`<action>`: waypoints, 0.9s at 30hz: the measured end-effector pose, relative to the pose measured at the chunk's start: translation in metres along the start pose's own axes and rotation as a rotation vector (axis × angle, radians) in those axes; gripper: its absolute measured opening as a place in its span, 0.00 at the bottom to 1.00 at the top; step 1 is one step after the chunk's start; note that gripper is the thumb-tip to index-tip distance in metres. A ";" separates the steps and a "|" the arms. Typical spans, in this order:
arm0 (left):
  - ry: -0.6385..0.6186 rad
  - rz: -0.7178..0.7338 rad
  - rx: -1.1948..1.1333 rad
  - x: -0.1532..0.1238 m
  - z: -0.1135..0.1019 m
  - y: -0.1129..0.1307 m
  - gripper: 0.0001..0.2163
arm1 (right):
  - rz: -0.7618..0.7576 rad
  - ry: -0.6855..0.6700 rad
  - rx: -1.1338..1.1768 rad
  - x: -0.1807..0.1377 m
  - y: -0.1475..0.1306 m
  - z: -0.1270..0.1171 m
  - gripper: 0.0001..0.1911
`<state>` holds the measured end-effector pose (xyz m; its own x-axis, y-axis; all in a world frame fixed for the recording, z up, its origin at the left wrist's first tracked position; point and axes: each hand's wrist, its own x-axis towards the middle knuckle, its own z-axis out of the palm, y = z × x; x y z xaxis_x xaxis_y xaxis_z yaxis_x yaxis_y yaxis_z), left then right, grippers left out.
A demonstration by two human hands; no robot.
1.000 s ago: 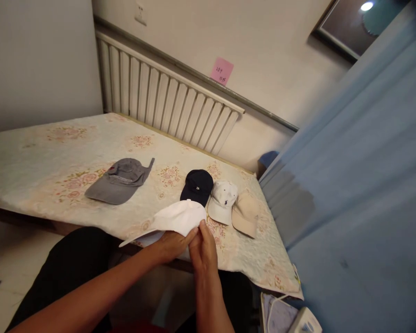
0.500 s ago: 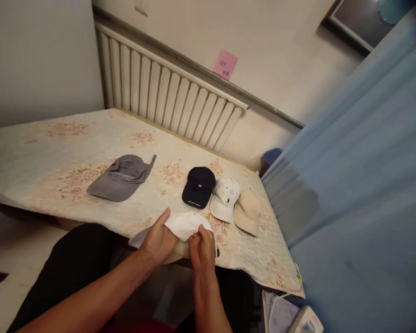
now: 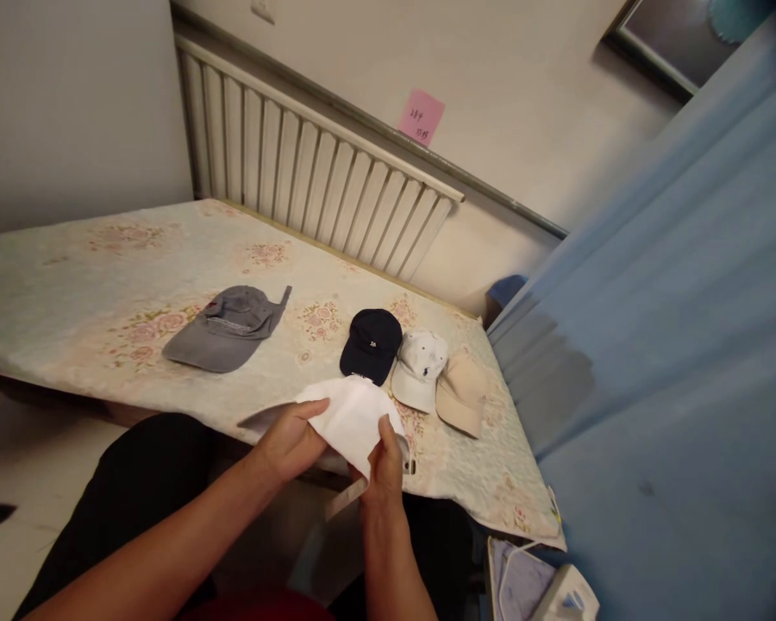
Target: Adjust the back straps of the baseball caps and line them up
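Note:
Both my hands hold a white cap (image 3: pixel 353 414) over the front edge of the bed, with its brim pointing left and a loose strap hanging below. My left hand (image 3: pixel 296 440) grips it near the brim side, thumb on top. My right hand (image 3: pixel 384 461) is closed on the back edge, near the strap and a small dark buckle. Just beyond lie a black cap (image 3: pixel 372 345), a white cap with a small dark logo (image 3: pixel 420 371) and a beige cap (image 3: pixel 464 392), side by side. Farther left is a grey cap (image 3: pixel 229 329), its strap sticking out.
A floral cover (image 3: pixel 129 276) lies over the bed. Behind stands a radiator (image 3: pixel 316 164), with a pink note (image 3: pixel 421 117) on the wall above. A blue curtain (image 3: pixel 660 345) hangs at the right. Near the lower right corner is a white device (image 3: pixel 566 595) with a cord.
The white cap has been lifted and turned, so more of its crown shows and its strap now hangs down. My right hand has shifted its hold. The other caps have stayed put.

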<state>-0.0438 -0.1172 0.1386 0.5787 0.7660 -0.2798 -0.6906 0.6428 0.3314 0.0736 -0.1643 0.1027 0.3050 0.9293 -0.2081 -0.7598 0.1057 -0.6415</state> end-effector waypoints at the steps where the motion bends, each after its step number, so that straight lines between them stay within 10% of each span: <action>1: -0.029 0.024 0.033 -0.004 0.004 -0.001 0.27 | 0.016 0.014 -0.002 0.001 -0.004 0.001 0.24; 27: -0.052 0.064 -0.088 -0.002 -0.004 0.013 0.25 | 0.019 -0.088 -0.046 0.002 0.015 -0.023 0.30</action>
<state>-0.0556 -0.1105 0.1401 0.5527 0.8058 -0.2125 -0.7608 0.5919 0.2660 0.0756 -0.1690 0.0759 0.2377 0.9588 -0.1556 -0.7371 0.0737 -0.6717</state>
